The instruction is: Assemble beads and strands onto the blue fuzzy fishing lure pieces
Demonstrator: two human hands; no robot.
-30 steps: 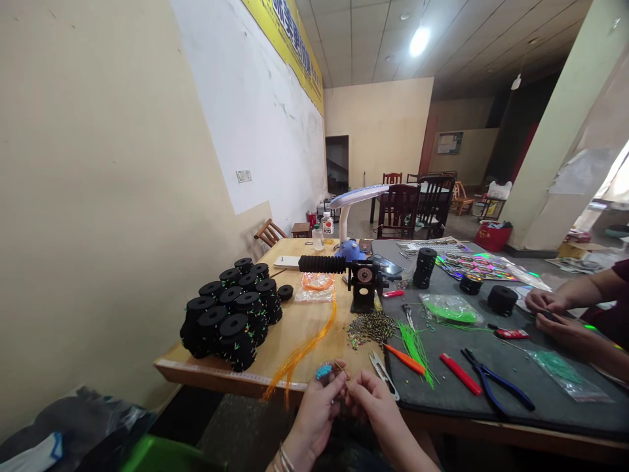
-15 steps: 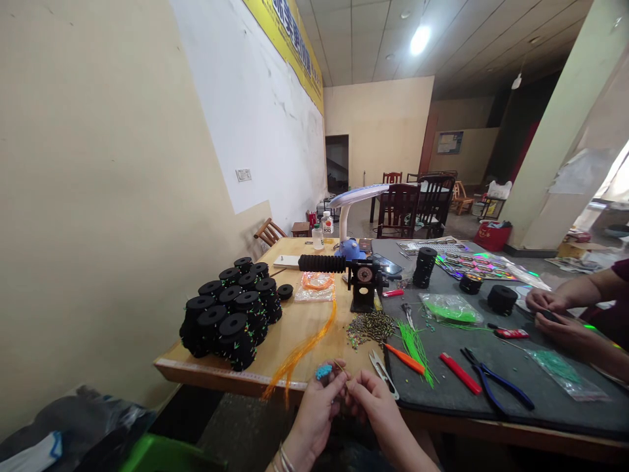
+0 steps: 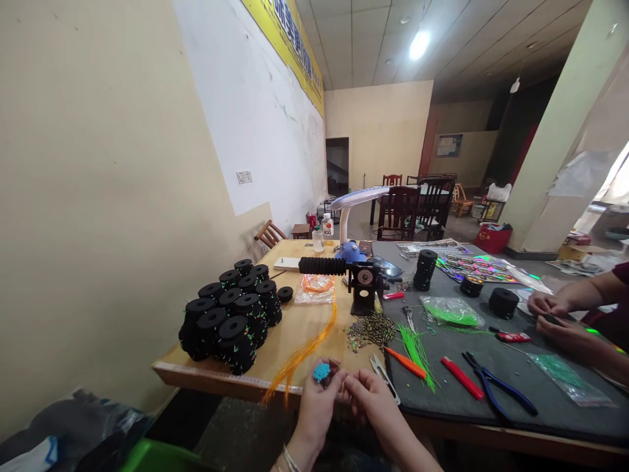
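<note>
At the table's front edge, my left hand (image 3: 317, 403) is closed in a pinch, with a small bright-blue cluster of beads (image 3: 321, 373) at its curled fingers. My right hand (image 3: 373, 393) pinches close beside the left thumb. A thin yellowish strand (image 3: 339, 368) shows at the fingertips of both hands; its ends are hidden. Orange strands (image 3: 295, 361) hang over the edge left of my hands. Thread snips (image 3: 386, 380) lie just right of them, near an orange-handled tool (image 3: 405, 363). A pile of small dark metal pieces (image 3: 373, 328) sits beyond.
Black foam spools (image 3: 233, 328) stand stacked at the left. A black winding device (image 3: 363, 288) and a lamp (image 3: 350, 250) stand ahead. Blue-handled pliers (image 3: 498, 387), a red cutter (image 3: 462, 377) and green strands (image 3: 415, 351) lie on the grey mat. A co-worker's hands (image 3: 555, 314) are at right.
My left hand has turned slightly, so more of the blue cluster faces me. Both hands keep pinching close together. The camera view has shifted slightly.
</note>
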